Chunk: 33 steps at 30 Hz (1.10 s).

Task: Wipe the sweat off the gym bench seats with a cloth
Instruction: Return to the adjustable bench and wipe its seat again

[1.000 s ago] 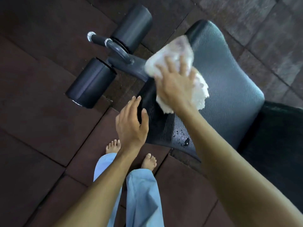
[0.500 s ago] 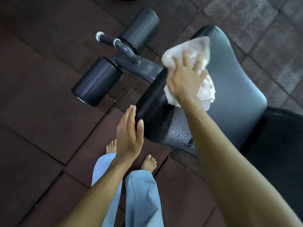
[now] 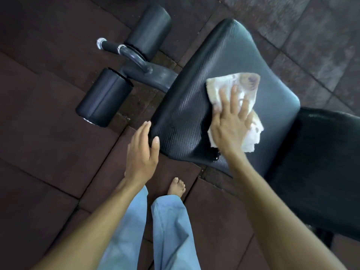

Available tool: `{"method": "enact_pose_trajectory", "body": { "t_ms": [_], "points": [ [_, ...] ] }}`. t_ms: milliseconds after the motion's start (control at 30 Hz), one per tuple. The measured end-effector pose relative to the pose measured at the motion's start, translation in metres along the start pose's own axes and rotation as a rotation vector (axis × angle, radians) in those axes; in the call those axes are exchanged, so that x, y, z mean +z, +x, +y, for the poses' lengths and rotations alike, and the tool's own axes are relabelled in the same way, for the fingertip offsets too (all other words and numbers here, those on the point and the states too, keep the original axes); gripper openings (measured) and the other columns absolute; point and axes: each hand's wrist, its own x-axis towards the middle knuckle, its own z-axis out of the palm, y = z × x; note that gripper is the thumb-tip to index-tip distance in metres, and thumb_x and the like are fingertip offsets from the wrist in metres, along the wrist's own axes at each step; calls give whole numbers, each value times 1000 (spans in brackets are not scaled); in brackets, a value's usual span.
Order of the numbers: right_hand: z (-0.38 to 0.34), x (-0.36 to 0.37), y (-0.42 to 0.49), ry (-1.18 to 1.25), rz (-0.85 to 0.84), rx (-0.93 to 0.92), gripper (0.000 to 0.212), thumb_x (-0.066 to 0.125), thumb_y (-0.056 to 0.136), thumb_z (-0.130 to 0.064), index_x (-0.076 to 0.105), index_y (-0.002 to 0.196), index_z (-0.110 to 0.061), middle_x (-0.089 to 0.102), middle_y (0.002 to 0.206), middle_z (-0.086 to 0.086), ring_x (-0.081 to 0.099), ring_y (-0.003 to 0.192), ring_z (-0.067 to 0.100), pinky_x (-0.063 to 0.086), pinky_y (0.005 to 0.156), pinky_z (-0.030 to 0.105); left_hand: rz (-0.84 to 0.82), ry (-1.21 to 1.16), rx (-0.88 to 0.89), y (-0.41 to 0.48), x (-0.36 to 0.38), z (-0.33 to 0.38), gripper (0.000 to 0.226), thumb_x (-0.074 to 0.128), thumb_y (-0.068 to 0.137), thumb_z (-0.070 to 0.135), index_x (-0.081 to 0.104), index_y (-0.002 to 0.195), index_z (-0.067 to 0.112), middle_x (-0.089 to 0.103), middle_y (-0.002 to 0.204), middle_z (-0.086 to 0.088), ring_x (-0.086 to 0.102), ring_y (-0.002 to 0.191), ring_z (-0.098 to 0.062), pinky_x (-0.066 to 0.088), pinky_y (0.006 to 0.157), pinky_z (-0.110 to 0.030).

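Right hand: the right hand (image 3: pixel 231 123) lies flat on the cloth (image 3: pixel 243 82), fingers straight and spread apart, pressing it down rather than gripping it.
Cloth: white and crumpled with brownish stains, it lies on top of the seat pad (image 3: pixel 187 106) around its middle. One bunch pokes out past the fingertips, another spills out beside the wrist towards the pad's near edge.
Left hand: the left hand (image 3: pixel 142 152) is at the seat pad's near left corner. Its fingers are straight and together against the side edge and its thumb rests on the top surface. The hand looks relaxed, not clenched.
Seat pad: dark, textured and faintly shiny. A small dark wet-looking spot (image 3: pixel 216 157) sits close to the near edge, just beside the right wrist.
Back pad: a darker back pad (image 3: pixel 321 162) adjoins the seat's right end.
Leg rollers: two black foam rollers (image 3: pixel 105 98) stand off the seat's left end on a metal frame, with a curved handle bar (image 3: pixel 116 47) between them.
Floor: dark floor tiles (image 3: pixel 48 123) lie all around. A bare foot (image 3: pixel 176 187) and light blue trousers (image 3: pixel 171 230) are just below the seat's near edge.
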Motion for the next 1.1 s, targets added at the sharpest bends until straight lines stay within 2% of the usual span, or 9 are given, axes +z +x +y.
{"method": "enact_pose_trajectory", "body": {
  "t_ms": [200,300,500,567,667,733,800,900,1100],
  "points": [
    [87,-13,-24,-254,12,-745,50,36,97,-49,36,146,-36,34,156,-6,31,141,30,33,99,45,-64,113,44,9,-16,10,62,31,91,40,42,136,-1,48,139,-15,44,129,-27,34,108,-36],
    [108,-18,-17,-194,75,-513,55,47,87,-57,44,140,-40,45,150,-8,41,123,30,42,87,46,-68,177,94,25,-20,17,57,34,89,36,48,131,1,50,134,-13,47,125,-26,38,105,-41],
    [39,1,-43,23,100,174,59,49,80,-57,47,137,-43,43,150,-12,36,114,26,36,88,47,-117,295,389,103,-10,68,46,38,93,31,55,128,6,51,136,-11,46,127,-24,35,103,-40],
    [38,0,-48,29,110,172,56,47,83,-58,49,137,-42,46,148,-9,37,107,27,37,83,45,-182,363,576,139,-9,84,42,40,94,28,57,127,7,52,138,-11,46,130,-24,36,104,-41],
    [78,-6,-45,-136,134,-62,52,42,88,-60,58,132,-37,54,141,1,44,101,31,33,84,44,-289,504,947,202,-3,106,39,45,94,25,58,128,9,50,141,-11,43,134,-25,37,103,-43],
    [104,-9,-32,-108,105,120,55,40,87,-62,53,134,-36,46,146,2,41,117,32,29,101,54,-372,636,1055,236,3,112,44,40,97,30,51,137,14,42,149,-8,35,140,-23,31,109,-43],
    [109,-4,-25,-5,158,414,60,38,87,-62,51,137,-31,36,152,6,33,133,35,24,111,52,-469,696,1066,253,10,106,52,31,99,38,36,147,19,28,157,-5,21,146,-21,23,115,-46],
    [67,9,-32,-42,251,611,59,36,91,-55,51,139,-25,29,157,9,26,140,36,31,112,45,-605,581,970,255,20,91,58,19,98,45,17,152,24,5,161,2,-2,148,-15,5,119,-47],
    [-57,37,-72,11,266,639,51,37,98,-45,47,144,-24,35,156,7,34,139,41,41,100,58,-707,492,971,263,20,89,59,22,98,46,12,153,27,-1,162,1,-9,148,-18,1,119,-50]
  ]
}}
